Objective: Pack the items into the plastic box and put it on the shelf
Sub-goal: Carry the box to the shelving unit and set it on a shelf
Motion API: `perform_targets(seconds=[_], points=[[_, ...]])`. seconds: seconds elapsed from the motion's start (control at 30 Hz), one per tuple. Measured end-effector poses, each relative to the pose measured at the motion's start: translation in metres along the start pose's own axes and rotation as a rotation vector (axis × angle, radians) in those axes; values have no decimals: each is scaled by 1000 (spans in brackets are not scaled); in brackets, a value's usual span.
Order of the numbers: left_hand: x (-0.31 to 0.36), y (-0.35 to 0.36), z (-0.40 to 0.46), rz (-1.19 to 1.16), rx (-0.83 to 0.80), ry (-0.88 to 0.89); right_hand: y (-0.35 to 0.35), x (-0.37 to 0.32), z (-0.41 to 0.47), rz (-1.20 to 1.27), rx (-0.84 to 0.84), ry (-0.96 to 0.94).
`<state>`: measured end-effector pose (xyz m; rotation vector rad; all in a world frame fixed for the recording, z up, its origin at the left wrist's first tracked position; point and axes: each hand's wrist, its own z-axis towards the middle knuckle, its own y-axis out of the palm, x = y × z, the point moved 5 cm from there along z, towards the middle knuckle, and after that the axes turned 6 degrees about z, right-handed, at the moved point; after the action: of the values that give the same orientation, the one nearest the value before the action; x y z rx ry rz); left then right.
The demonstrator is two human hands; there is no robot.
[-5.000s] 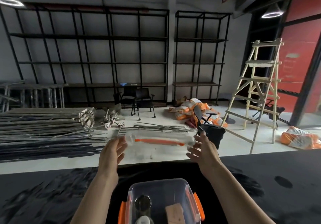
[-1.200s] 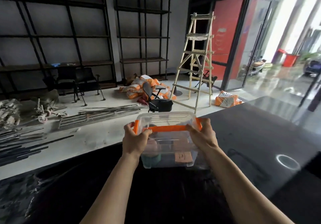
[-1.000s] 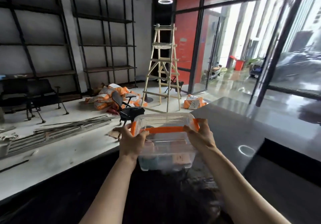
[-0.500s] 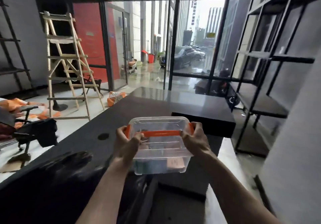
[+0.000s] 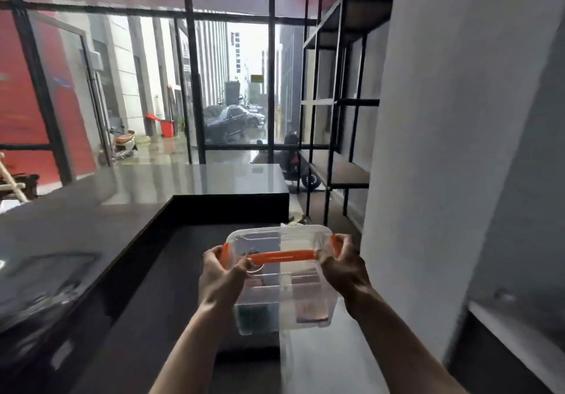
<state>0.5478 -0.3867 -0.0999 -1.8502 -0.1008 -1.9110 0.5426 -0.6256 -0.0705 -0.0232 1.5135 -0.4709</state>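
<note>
I carry a clear plastic box (image 5: 282, 289) with an orange handle and orange side latches, lid on, in front of me at chest height. My left hand (image 5: 221, 274) grips its left end and my right hand (image 5: 344, 267) grips its right end. Through the walls I make out a dark greenish item at the lower left and a tan one at the lower right. A black metal shelf (image 5: 334, 103) with brown boards stands ahead on the right.
A long black counter (image 5: 91, 225) runs along my left, with a lower black step below the box. A thick grey pillar (image 5: 443, 149) rises close on my right. Glass walls ahead show a street with a parked car. A scooter stands beside the shelf.
Five seconds ago I held the lid above the open box on the counter. Since then the lid is on, the box is lifted, and my view has swung right, away from the ladder toward the shelf.
</note>
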Motion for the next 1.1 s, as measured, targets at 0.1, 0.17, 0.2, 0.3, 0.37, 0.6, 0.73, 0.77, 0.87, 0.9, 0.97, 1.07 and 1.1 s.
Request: perform_targets(seconds=[0.1, 0.17, 0.2, 0.3, 0.37, 0.6, 0.73, 0.77, 0.87, 0.9, 0.97, 1.07, 1.1], points=[[-18, 58, -20, -12, -40, 1, -38, 47, 12, 7, 18, 13], [-23, 89, -32, -20, -77, -29, -63, 67, 15, 21, 14, 56], [-22, 101, -36, -34, -87, -35, -74, 73, 18, 21, 20, 68], [-13, 135, -40, -51, -111, -40, -102, 86, 35, -18, 45, 64], [-10, 155, -34, -57, -124, -42, -115, 93, 48, -21, 54, 71], [-10, 219, 18, -43, -137, -40, -124, 120, 115, 23, 66, 94], [-17, 261, 75, -56, -152, -42, -112, 136, 182, 24, 75, 94], [-19, 272, 94, -63, -155, -44, -107, 139, 203, 24, 75, 95], [-19, 304, 158, -85, -158, -54, -91, 142, 276, 8, 78, 84], [-17, 315, 182, -94, -156, -55, -85, 140, 302, 5, 80, 81], [-11, 336, 232, -107, -165, -59, -74, 135, 355, 7, 81, 87], [5, 367, 302, -111, -183, -63, -62, 126, 425, 13, 97, 105], [10, 377, 323, -114, -186, -61, -60, 124, 447, 13, 103, 107]])
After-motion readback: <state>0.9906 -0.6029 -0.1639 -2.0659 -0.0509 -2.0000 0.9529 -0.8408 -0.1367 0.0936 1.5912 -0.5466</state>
